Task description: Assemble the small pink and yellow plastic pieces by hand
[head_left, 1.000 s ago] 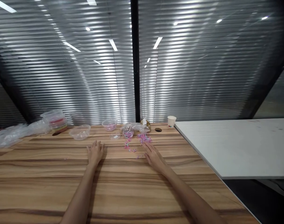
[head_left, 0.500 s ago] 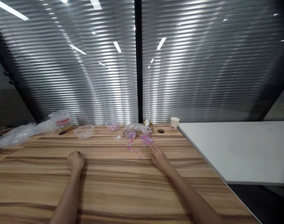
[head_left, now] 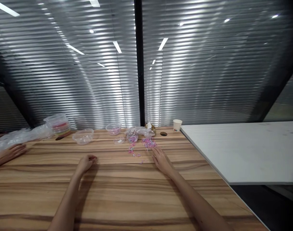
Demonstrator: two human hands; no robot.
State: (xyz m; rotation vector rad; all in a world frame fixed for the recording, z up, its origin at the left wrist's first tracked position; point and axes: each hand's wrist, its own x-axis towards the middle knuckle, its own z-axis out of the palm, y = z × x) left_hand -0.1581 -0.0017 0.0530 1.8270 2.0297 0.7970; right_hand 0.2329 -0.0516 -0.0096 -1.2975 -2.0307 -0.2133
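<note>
"Where's the pile of colourful bits point(head_left: 148, 142)?"
"On the worktop point(head_left: 127, 195), right by the fingertips of the right hand point(head_left: 162, 162), its fingers loosely extended."
"Left hand point(head_left: 85, 164)?"
"Curled; can't tell if it grips anything."
"Handling?"
"Probably light, soft; pinch the near edge."

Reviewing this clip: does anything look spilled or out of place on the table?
Yes: small pink and purple pieces lie loose on the wooden table by the clear plastic bag, a few scattered nearer the person. The right hand is beside them. They look spilled, since similar pieces sit inside a clear bowl.
</note>
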